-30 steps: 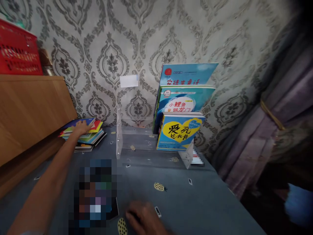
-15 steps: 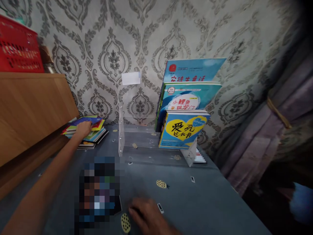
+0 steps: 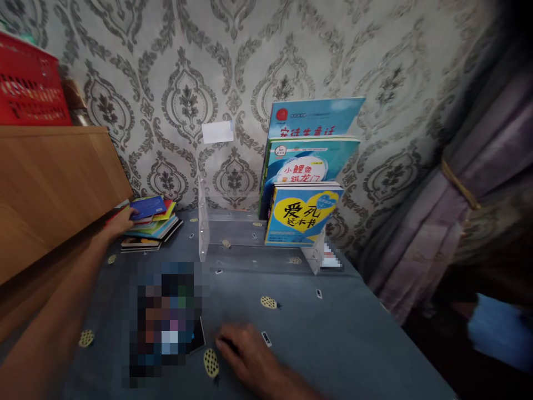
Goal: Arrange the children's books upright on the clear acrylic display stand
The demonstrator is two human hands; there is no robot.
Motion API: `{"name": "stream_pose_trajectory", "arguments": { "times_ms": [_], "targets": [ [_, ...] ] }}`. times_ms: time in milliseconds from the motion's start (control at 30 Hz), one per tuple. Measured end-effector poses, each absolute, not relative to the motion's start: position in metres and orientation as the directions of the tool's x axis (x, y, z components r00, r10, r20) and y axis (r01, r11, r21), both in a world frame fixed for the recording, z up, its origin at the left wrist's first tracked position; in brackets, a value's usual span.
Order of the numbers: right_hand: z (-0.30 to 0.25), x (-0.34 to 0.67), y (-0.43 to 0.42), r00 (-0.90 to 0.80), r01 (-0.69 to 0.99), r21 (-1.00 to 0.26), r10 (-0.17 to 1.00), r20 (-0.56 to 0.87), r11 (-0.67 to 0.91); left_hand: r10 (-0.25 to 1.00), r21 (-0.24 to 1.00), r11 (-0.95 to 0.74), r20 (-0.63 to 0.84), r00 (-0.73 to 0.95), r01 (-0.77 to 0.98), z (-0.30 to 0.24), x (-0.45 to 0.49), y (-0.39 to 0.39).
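My left hand (image 3: 119, 222) reaches to the far left, its fingers closed at the left edge of a blue book (image 3: 149, 207) on top of a loose stack of books (image 3: 160, 229). Part of the fingers is hidden. My right hand (image 3: 245, 351) rests on the table, fingers loosely curled, nothing visible in it. A clear acrylic book stand (image 3: 203, 222) stands in the middle. On its right side several books lean upright in steps: a tall blue book (image 3: 316, 114), a teal book (image 3: 333, 158) and, in front, a blue-and-yellow book (image 3: 303, 216).
A dark book (image 3: 199, 336), mostly pixelated, lies left of my right hand. The wooden cabinet (image 3: 54, 183) with a red basket (image 3: 33, 83) borders the left. Behind is the patterned wall (image 3: 187, 100) with a white label (image 3: 217, 132); a tied curtain (image 3: 433, 233) hangs right of the table (image 3: 325, 344).
My left hand has shifted from the top of the blue book to its left edge, so more of the cover shows. My right hand stays nearly in place; the view has shifted slightly.
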State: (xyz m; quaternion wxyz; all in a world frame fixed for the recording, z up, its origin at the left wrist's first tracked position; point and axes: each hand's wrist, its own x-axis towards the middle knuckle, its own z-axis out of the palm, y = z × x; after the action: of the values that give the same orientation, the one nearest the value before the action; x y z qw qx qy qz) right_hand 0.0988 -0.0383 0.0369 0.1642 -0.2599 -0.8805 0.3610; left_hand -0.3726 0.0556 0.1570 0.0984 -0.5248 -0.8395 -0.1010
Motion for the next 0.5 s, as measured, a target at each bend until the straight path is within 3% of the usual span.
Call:
{"name": "stream_pose_trajectory", "arguments": {
  "times_ms": [233,333,500],
  "targets": [
    [0.045,0.1,-0.039,-0.813,0.328,-0.716,0.571,0.119,0.616,0.902,-0.041,0.3,0.336,-0.27,0.953,0.113,-0.322,0.014],
    [0.048,0.099,-0.04,-0.822,0.321,-0.709,0.557,0.122,0.628,0.925,0.011,0.209,0.324,-0.201,0.978,0.066,-0.287,-0.017],
    [0.051,0.098,-0.041,-0.815,0.318,-0.698,0.561,0.144,0.641,0.959,0.163,0.22,0.143,-0.244,0.962,0.021,-0.26,-0.048]
  ]
}}
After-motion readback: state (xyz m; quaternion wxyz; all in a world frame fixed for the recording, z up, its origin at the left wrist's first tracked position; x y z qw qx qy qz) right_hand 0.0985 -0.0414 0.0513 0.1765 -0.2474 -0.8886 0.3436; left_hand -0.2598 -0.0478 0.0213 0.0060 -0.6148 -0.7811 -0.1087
